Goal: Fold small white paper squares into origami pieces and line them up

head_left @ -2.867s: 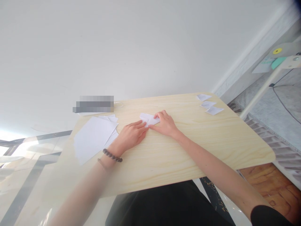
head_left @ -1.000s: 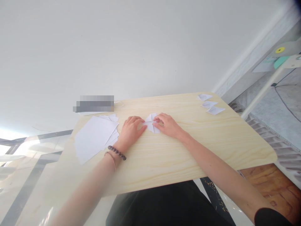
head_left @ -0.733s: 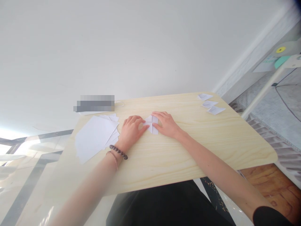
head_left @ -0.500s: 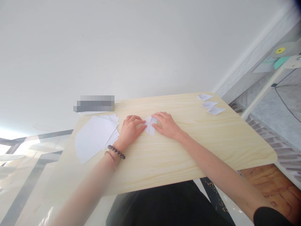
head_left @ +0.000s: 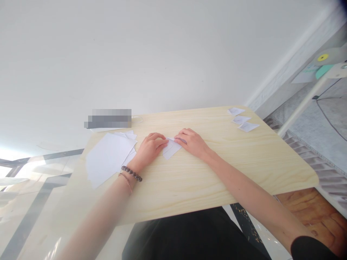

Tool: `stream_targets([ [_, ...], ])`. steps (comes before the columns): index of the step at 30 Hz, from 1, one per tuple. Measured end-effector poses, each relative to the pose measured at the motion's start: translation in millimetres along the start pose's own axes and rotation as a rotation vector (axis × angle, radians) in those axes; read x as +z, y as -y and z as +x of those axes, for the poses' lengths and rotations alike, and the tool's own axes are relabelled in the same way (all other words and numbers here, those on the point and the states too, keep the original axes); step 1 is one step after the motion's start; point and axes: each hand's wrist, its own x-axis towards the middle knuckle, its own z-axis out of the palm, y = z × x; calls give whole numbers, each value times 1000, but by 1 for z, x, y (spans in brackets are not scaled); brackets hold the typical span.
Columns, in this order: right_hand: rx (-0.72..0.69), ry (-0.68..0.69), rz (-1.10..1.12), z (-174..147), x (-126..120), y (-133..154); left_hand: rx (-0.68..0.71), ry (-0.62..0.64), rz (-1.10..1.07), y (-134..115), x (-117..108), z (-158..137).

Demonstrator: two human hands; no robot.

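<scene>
A small folded white paper lies at the middle of the table, between my two hands. My left hand pinches its upper left corner between thumb and fingers. At the upper right corner, my right hand also has its thumb and fingers closed on the paper. A fold edge runs along the top between the hands, and the lower part comes to a point toward me. Fingertips hide both upper corners. Beside my left wrist lies a stack of white paper sheets, fanned unevenly.
Three folded white paper pieces, the nearest being a folded paper piece, sit in a row at the table's far right. A blurred-out dark object stands at the back left. The pale wooden table meets a white wall behind.
The paper between my hands has gone from a flat, creased shape with crossing lines to a form folded over along its top edge. My fingers have closed in on its upper corners.
</scene>
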Motion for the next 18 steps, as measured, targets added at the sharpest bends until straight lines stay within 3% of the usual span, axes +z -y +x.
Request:
stream_targets([
  [5, 32, -17, -54, 2, 2, 6, 55, 11, -11, 3, 0, 1],
  [12, 85, -52, 90, 3, 9, 1, 26, 29, 119, 0, 0, 0],
  [18, 24, -59, 155, 1, 7, -1, 17, 72, 231, -5, -4, 1],
])
